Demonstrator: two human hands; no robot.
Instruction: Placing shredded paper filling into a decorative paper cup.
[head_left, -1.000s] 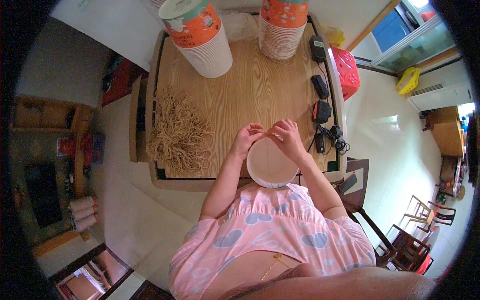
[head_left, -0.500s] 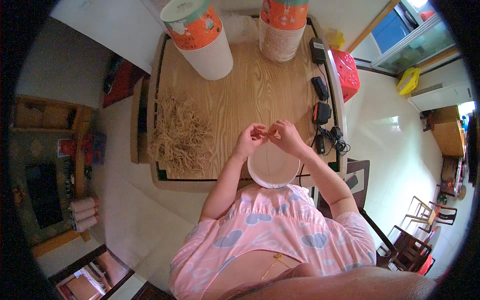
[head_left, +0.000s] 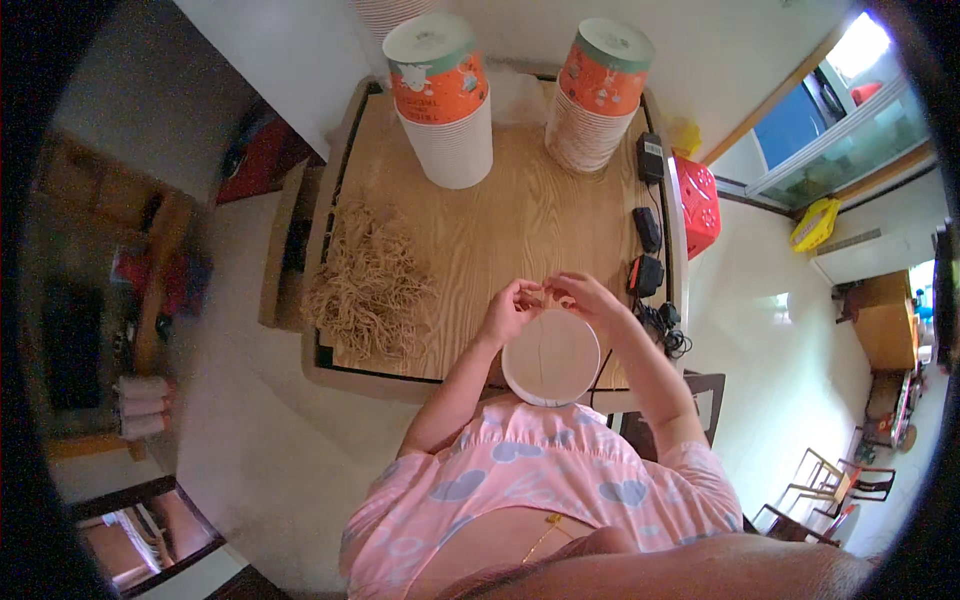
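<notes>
My left hand and my right hand meet above the far rim of a round white paper tub. Their fingertips are pinched together, close to each other. A thin tan string trails down from the fingers across the tub's pale surface; the bit between the fingertips is too small to see clearly. The tub is at the table's front edge, against my clothing. Left of my hands lies a tangled heap of tan paper strings.
Two upside-down stacks of orange-and-white paper tubs, a left stack and a right stack, stand at the back of the wooden table. Black adapters and cables line its right edge. A red stool stands beyond.
The view has shifted, so the table and tubs sit lower in the picture. My hands stay pinched together at the tub's rim, with the fingers slightly rearranged.
</notes>
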